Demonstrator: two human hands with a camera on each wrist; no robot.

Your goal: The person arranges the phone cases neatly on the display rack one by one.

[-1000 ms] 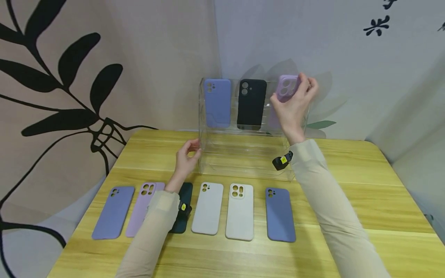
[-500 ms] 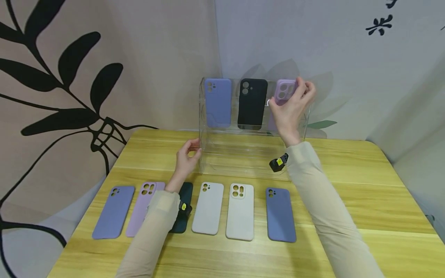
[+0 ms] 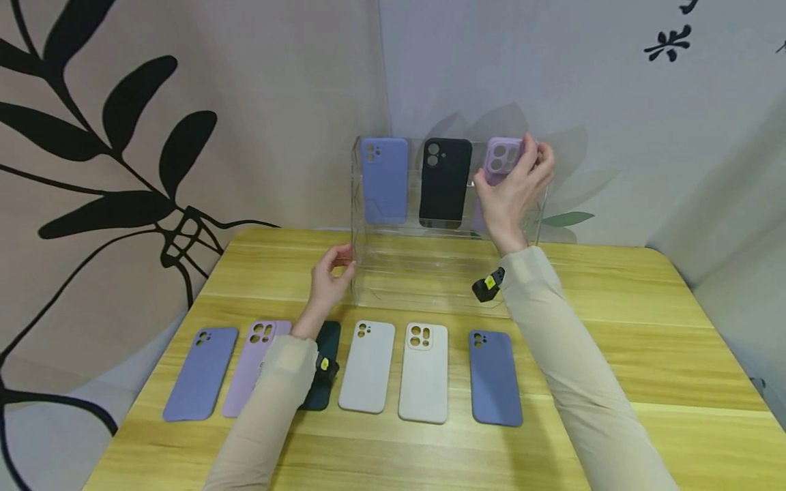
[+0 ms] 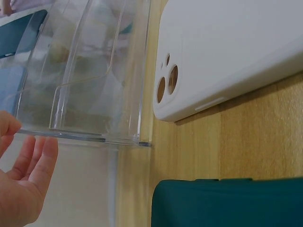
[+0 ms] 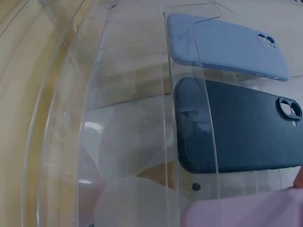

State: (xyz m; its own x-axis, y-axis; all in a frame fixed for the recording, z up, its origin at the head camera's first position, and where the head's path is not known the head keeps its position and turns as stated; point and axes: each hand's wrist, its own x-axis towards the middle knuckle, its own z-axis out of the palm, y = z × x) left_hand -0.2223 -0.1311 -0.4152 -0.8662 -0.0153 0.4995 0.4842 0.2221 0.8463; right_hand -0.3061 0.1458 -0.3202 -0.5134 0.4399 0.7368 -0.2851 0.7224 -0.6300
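My right hand (image 3: 514, 191) grips a light purple phone case (image 3: 503, 155) by its upper part, at the right end of the clear display stand's (image 3: 430, 279) top tier. The lower part of that case is partly hidden by my hand. Beside it on the same tier lean a black phone case (image 3: 445, 184) and a lavender-blue phone case (image 3: 385, 181). At the stand's left side my left hand (image 3: 328, 281) holds the side panel between thumb and fingers. In the left wrist view, the fingertips (image 4: 49, 147) touch the panel's edge.
Several phone cases lie in a row on the wooden table (image 3: 393, 453): a blue case (image 3: 200, 375), a purple case (image 3: 245, 375), a dark green case (image 3: 322, 389), two white ones and another blue one. My left forearm partly covers two. Walls stand behind the stand.
My right hand has moved slightly down and left with the purple case, which now sits a little lower and more upright in the stand. My left hand stays in place.
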